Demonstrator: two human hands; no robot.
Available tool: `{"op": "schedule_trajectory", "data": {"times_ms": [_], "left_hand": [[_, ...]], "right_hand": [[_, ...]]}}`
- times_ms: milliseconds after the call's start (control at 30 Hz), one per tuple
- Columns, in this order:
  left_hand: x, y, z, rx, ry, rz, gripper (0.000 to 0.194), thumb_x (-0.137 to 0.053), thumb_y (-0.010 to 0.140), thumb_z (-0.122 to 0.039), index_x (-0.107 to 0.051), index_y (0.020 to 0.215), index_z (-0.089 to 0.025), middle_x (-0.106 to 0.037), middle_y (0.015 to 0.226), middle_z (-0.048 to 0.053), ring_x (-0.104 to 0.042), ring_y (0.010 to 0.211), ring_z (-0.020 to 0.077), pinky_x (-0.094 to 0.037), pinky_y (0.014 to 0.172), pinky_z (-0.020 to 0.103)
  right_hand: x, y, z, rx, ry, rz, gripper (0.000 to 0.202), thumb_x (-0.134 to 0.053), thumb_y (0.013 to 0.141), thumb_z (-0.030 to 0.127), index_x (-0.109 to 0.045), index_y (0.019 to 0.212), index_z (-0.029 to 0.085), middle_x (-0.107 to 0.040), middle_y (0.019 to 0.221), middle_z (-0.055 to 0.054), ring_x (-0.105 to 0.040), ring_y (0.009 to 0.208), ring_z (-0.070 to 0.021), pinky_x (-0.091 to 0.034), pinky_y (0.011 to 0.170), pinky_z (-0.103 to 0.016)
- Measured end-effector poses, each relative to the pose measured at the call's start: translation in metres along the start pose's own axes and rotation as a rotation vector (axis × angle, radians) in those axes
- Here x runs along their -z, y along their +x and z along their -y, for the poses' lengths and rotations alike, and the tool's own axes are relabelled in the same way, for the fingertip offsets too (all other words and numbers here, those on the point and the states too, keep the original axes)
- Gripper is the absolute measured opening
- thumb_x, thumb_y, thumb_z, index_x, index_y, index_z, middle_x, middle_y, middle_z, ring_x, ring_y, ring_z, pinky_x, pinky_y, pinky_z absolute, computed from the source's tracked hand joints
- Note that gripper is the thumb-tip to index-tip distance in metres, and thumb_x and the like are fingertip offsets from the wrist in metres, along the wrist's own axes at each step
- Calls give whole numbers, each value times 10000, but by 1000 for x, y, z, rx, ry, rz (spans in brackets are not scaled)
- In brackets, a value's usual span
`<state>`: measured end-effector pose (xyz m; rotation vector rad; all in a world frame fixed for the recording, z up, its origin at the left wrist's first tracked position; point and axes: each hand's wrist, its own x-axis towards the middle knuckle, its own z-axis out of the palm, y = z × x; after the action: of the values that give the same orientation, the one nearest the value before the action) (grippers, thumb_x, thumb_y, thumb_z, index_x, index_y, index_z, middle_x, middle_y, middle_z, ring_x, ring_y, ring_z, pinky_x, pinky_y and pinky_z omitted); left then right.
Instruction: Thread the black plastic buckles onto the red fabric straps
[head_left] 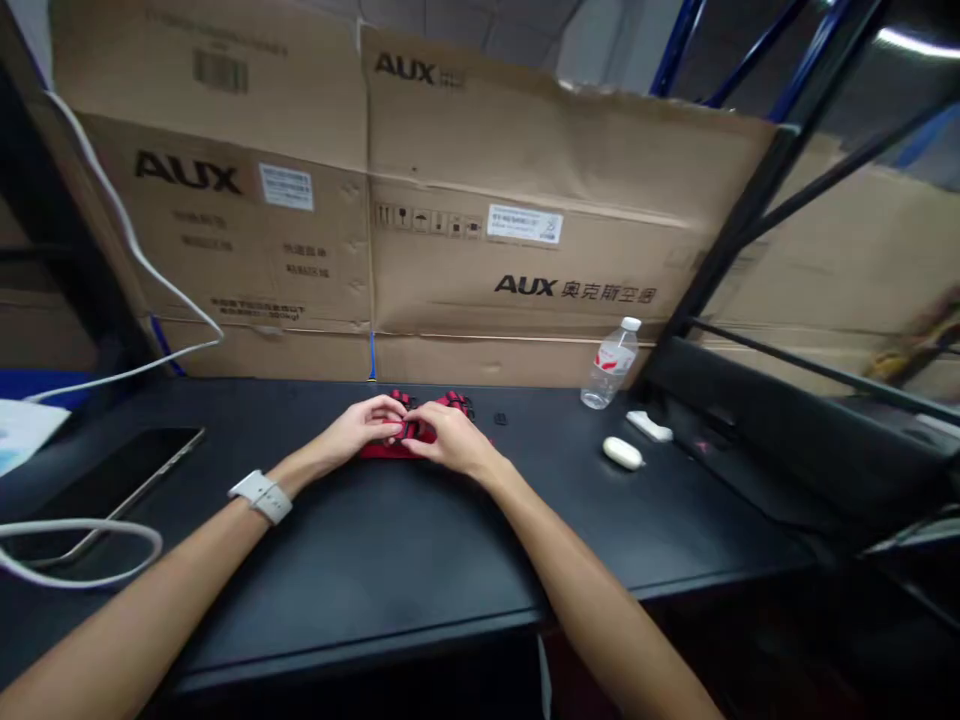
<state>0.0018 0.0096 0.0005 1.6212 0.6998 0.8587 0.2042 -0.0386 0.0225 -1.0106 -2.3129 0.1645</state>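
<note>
Red fabric (386, 451) with black strap pieces lies on the black table near its back edge. My left hand (367, 424) has its fingers closed on the left part of the red and black strap piece (409, 431). From the right, my right hand (450, 437) pinches the same piece, thumb below and fingers above. Both hands nearly meet over the fabric. Behind them, more red and black straps (457, 401) stick up. A small black buckle (500, 419) lies apart on the table, to the right of the hands.
A clear bottle (610, 366) stands at the back right, near a white oval object (622, 453) and a white block (649, 426). A phone (112, 480) and white cable (142, 262) are at left. Cardboard (525, 150) rises behind. A black case (787, 430) lies at right.
</note>
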Motion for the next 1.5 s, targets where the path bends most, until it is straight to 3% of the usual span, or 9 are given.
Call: {"op": "schedule_trajectory", "data": {"times_ms": [333, 567, 767, 967, 1067, 1200, 1367, 1500], "left_hand": [[23, 8, 10, 60, 212, -87, 278, -702, 651, -368, -611, 815, -162, -589, 697, -8, -547, 613, 148, -434, 597, 266], [23, 7, 13, 0, 470, -79, 219, -639, 695, -348, -638, 806, -159, -573, 669, -11, -523, 655, 162, -391, 636, 253], [22, 4, 13, -10, 581, -95, 159, -591, 710, -288, -642, 811, -176, -606, 716, 1, -545, 706, 184, -396, 682, 270], [25, 1, 12, -76, 764, -72, 126, -540, 771, -260, -642, 820, -203, -638, 888, 45, -546, 878, 231, -397, 851, 349], [25, -2, 13, -163, 892, -28, 222, -507, 851, -389, -646, 882, -219, -605, 965, 50, -502, 918, 231, -378, 891, 369], [24, -6, 14, -180, 955, 44, 331, -579, 813, -513, -639, 1010, -254, -567, 1085, 56, -461, 999, 250, -365, 913, 377], [23, -6, 13, -199, 930, 83, 309, -568, 829, -495, -639, 995, -244, -568, 1051, 52, -457, 1004, 239, -362, 923, 361], [23, -6, 13, -194, 916, 86, 265, -547, 851, -450, -628, 991, -240, -571, 1022, 50, -463, 999, 238, -368, 913, 361]], "right_hand": [[24, -6, -26, -113, 12, 117, 262, -661, 747, 206, -667, 1002, 146, -661, 805, -30, -571, 682, -118, -436, 681, -216], [49, -20, -55, -267, 47, 251, 283, -681, 715, 229, -690, 983, 140, -670, 750, -22, -575, 643, -115, -427, 623, -207], [77, -40, -83, -481, -11, 275, 325, -687, 700, 243, -693, 1011, 151, -701, 837, -46, -627, 741, -155, -462, 670, -227], [92, -66, -118, -725, -125, 195, 338, -684, 706, 195, -691, 1035, 120, -692, 1002, -109, -644, 900, -205, -480, 787, -265], [89, -70, -125, -727, -113, 212, 346, -691, 713, 183, -688, 1052, 116, -694, 970, -109, -653, 865, -199, -490, 766, -264], [84, -68, -124, -691, -93, 219, 362, -695, 723, 162, -675, 1083, 136, -690, 952, -87, -648, 849, -178, -485, 767, -254], [82, -66, -121, -658, -96, 199, 365, -696, 754, 204, -651, 1109, 133, -666, 977, -93, -629, 896, -187, -470, 801, -266], [73, -56, -109, -534, -194, 68, 299, -568, 879, 303, -632, 1131, 156, -595, 1100, -109, -580, 1012, -194, -427, 901, -298]]}}
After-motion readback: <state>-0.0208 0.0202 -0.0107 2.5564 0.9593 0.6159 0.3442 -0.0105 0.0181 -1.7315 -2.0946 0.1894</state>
